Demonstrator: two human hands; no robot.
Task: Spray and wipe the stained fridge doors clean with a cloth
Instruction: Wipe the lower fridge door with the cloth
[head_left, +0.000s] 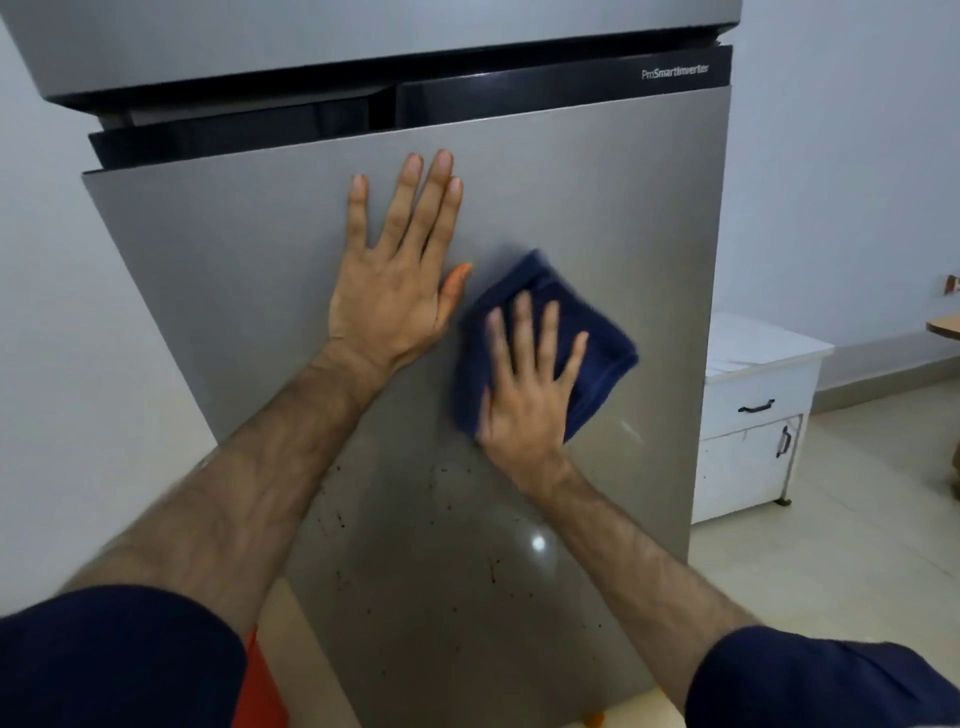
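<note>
The silver lower fridge door (597, 197) fills the middle of the view, with the upper door (363, 36) above it. My left hand (400, 275) lies flat and spread against the lower door, holding nothing. Just right of it, my right hand (530, 379) presses a folded dark blue cloth (597, 338) flat onto the door; the hand and cloth are blurred. Small dark and reddish stain specks (441, 561) dot the lower part of the door below both hands. No spray bottle is in view.
A white cabinet (753, 415) with black handles stands right of the fridge on the tiled floor (857, 545). A white wall (78, 312) is close on the left. Something orange (265, 686) shows at the bottom left by my sleeve.
</note>
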